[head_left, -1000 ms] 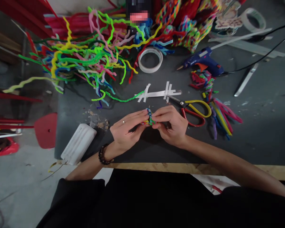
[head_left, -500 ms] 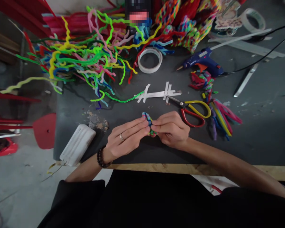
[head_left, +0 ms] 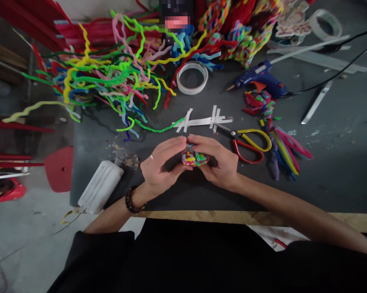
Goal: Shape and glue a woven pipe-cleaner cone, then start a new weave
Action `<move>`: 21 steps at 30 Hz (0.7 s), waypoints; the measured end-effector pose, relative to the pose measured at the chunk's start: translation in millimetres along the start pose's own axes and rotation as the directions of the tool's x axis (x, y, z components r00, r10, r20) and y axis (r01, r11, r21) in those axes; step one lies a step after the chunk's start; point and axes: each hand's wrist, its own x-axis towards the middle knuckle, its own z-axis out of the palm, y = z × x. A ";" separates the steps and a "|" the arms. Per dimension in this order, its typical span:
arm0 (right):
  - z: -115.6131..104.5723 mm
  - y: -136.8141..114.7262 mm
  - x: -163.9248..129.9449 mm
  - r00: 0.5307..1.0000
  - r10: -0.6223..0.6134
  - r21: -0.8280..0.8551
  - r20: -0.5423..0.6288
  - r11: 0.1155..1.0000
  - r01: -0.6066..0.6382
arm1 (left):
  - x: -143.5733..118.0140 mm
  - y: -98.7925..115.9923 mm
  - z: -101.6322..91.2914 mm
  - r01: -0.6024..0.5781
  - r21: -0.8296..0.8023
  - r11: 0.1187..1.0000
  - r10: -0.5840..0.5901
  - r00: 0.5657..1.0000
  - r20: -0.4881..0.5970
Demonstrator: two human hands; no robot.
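Woven piece: small multicoloured pad of interlaced pipe cleaners, held just above the bench, near its front edge, between both hands.
Left hand: fingers curled round the pad's left side, thumb and forefinger pinching its upper left edge; ring on one finger, bead bracelet at the wrist.
Right hand: cupped under and behind the pad, fingertips pinching its upper right edge, touching the left fingertips above it.
Handling advice: judged from the grip, the weave wants even pressure from both sides, strands kept flat and tight, and loose ends tucked in rather than left proud; a hard squeeze would likely buckle the pad.
Scissors: red and yellow handles, lying just right of the right hand.
Tape strips: white, crossed, stuck to the bench beyond the hands.
Green strand: trails from the strips toward the heap.
Loose pipe cleaner heap: far left, tangled, many colours.
Tape roll: beyond the strips.
Glue gun: blue, far right, corded.
Cut lengths: right of the scissors.
White block: at the bench's left front corner.
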 end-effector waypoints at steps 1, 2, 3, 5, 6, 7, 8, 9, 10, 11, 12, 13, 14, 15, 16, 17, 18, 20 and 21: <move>-0.4 -0.4 -1.3 1.000 0.028 0.005 0.008 1.000 -0.028 | 0.4 -0.7 0.7 0.046 -0.014 0.999 -0.046 0.999 0.022; -0.8 -0.8 -2.9 0.999 0.050 0.005 0.014 0.999 -0.050 | 0.3 -0.8 1.1 0.077 -0.020 0.997 -0.076 0.996 0.042; -1.0 -1.0 -4.7 0.997 0.069 0.004 0.015 0.998 -0.069 | -0.3 -0.3 1.2 0.096 -0.018 0.995 -0.094 0.994 0.057; -1.1 -1.0 -8.3 0.994 0.110 0.019 -0.002 0.994 -0.110 | -3.0 2.3 0.8 0.134 -0.003 0.991 -0.133 0.989 0.066; -1.0 -0.8 -9.8 0.991 0.136 0.032 -0.012 0.990 -0.136 | -4.9 4.1 0.4 0.165 0.006 0.986 -0.165 0.984 0.064; -0.8 -0.7 -10.8 0.986 0.163 0.041 -0.021 0.986 -0.162 | -6.9 5.9 0.2 0.202 0.012 0.979 -0.202 0.977 0.065; -0.7 -0.5 -11.4 0.982 0.187 0.043 -0.031 0.982 -0.186 | -8.7 7.6 0.0 0.238 0.018 0.971 -0.239 0.968 0.072; -0.6 -0.5 -11.6 0.979 0.201 0.042 -0.038 0.979 -0.199 | -10.1 9.1 -0.2 0.263 0.026 0.964 -0.265 0.961 0.079; -0.6 -0.5 -11.5 0.978 0.203 0.038 -0.042 0.979 -0.202 | -11.0 10.5 -0.1 0.267 0.042 0.963 -0.269 0.960 0.080; -0.7 -0.6 -11.1 0.980 0.195 0.033 -0.044 0.980 -0.194 | -11.2 11.6 0.0 0.247 0.065 0.967 -0.252 0.965 0.079; -0.9 -0.7 -10.5 0.983 0.180 0.032 -0.045 0.983 -0.179 | -10.7 12.6 0.2 0.212 0.093 0.973 -0.220 0.973 0.077; -1.1 -0.9 -9.9 0.985 0.165 0.035 -0.045 0.986 -0.163 | -9.7 13.4 0.5 0.171 0.119 0.978 -0.181 0.981 0.075; -1.4 -1.1 -9.3 0.987 0.152 0.039 -0.045 0.988 -0.150 | -8.4 14.0 0.9 0.133 0.140 0.981 -0.144 0.987 0.072; -1.6 -1.3 -8.7 0.988 0.146 0.042 -0.047 0.989 -0.144 | -7.0 14.5 1.3 0.102 0.149 0.984 -0.114 0.991 0.072; -1.9 -1.4 -8.2 0.988 0.146 0.048 -0.050 0.988 -0.144 | -5.8 14.7 1.5 0.084 0.142 0.986 -0.095 0.993 0.075; -2.2 -1.4 -7.7 0.988 0.146 0.061 -0.054 0.988 -0.143 | -4.8 14.5 1.7 0.078 0.123 0.989 -0.088 0.993 0.081; -2.4 -1.2 -7.4 0.988 0.143 0.078 -0.055 0.987 -0.139 | -4.4 14.0 1.6 0.076 0.101 0.992 -0.085 0.992 0.089; -2.7 -0.2 -6.7 0.992 0.116 0.123 -0.042 0.986 -0.110 | -5.2 11.6 0.8 0.054 0.074 0.996 -0.059 0.995 0.078; -2.8 0.6 -6.3 0.996 0.087 0.145 -0.034 0.986 -0.081 | -6.5 9.8 0.0 0.029 0.071 0.997 -0.033 0.998 0.058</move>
